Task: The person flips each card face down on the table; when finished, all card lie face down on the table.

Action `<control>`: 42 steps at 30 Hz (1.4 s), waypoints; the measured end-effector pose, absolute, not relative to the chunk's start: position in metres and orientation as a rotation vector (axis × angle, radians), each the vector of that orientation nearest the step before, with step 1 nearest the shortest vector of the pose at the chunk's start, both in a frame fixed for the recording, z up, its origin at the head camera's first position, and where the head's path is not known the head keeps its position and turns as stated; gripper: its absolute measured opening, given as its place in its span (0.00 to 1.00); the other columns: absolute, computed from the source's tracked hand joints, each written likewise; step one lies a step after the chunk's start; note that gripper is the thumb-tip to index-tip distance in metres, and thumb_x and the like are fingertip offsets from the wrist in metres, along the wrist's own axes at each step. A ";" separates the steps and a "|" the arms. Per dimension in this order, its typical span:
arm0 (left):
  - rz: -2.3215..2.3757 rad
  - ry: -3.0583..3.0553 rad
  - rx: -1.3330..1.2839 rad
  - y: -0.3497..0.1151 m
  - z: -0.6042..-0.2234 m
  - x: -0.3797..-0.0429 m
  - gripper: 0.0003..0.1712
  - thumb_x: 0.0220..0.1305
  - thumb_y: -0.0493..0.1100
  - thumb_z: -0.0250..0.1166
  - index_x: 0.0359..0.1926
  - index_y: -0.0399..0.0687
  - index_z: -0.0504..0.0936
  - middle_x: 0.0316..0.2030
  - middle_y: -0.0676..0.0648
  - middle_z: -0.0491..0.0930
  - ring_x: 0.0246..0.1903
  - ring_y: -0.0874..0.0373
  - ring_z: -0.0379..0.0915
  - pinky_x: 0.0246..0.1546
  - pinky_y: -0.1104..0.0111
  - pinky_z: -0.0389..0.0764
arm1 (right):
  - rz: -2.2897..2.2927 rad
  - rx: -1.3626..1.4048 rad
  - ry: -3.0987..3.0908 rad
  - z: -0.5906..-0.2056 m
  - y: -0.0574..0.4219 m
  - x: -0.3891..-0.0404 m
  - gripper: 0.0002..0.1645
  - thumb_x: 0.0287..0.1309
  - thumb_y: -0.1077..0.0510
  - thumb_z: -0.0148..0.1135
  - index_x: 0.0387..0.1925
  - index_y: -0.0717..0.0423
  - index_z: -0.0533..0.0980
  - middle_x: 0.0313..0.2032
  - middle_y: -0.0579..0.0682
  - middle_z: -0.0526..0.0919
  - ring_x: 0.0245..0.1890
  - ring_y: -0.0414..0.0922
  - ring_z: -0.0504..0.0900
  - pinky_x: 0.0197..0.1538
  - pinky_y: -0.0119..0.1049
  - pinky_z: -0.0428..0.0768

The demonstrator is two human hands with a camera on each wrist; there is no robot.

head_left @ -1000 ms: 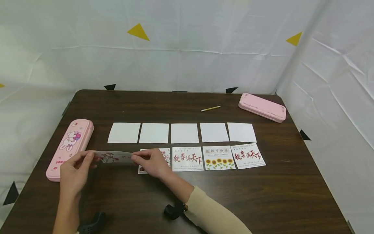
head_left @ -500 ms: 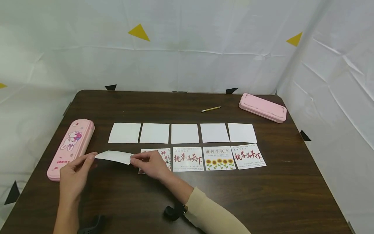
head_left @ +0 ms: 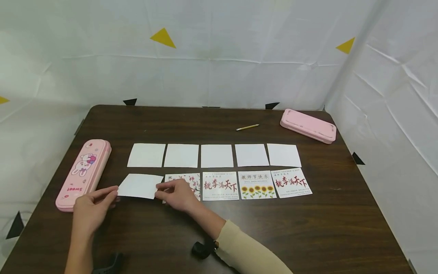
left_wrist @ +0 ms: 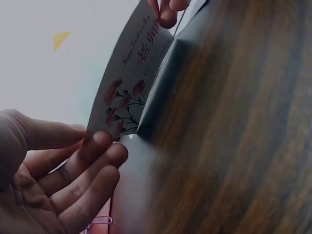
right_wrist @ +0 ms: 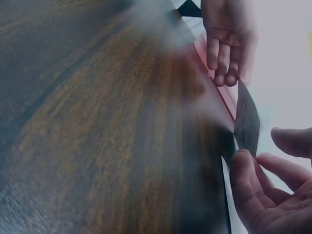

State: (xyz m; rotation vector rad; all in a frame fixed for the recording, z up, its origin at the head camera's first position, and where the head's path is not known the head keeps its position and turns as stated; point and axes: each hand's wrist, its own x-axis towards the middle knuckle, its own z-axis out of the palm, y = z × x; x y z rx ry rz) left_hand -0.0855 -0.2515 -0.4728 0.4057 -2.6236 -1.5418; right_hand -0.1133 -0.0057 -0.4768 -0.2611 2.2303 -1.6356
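Note:
In the head view a greeting card [head_left: 140,186] is held between both hands, its plain white side up. My left hand [head_left: 91,209] pinches its left edge between thumb and fingers. My right hand [head_left: 177,195] grips the right edge with its fingertips. The left wrist view shows the card's underside, printed with pink carnations [left_wrist: 124,102] and red characters, close over the table. To the right lies a blossom-printed card [head_left: 191,180], partly hidden by my right hand. A red-lettered card [head_left: 220,186], a sunflower card [head_left: 257,185] and another red-lettered card [head_left: 291,183] continue that row.
Behind this row lie several blank white cards [head_left: 216,156] side by side. A pink pencil case [head_left: 83,171] with a bunny print stands left, near my left hand. Another pink case [head_left: 308,126] and a pencil [head_left: 247,127] lie at the back right of the brown table [head_left: 328,228].
The held card has tipped over from its printed side facing up to its blank side facing up, and now lies lower and flatter. Both hands stay at its edges; the left moved slightly right.

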 end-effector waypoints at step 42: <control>-0.895 -2.791 0.301 -0.218 -0.460 -0.075 0.16 0.64 0.45 0.65 0.46 0.38 0.87 0.29 0.41 0.84 0.30 0.46 0.78 0.37 0.50 0.68 | -1.445 -0.226 2.533 -0.451 0.040 -0.094 0.19 0.61 0.55 0.64 0.53 0.54 0.83 0.40 0.49 0.88 0.30 0.38 0.85 0.45 0.36 0.78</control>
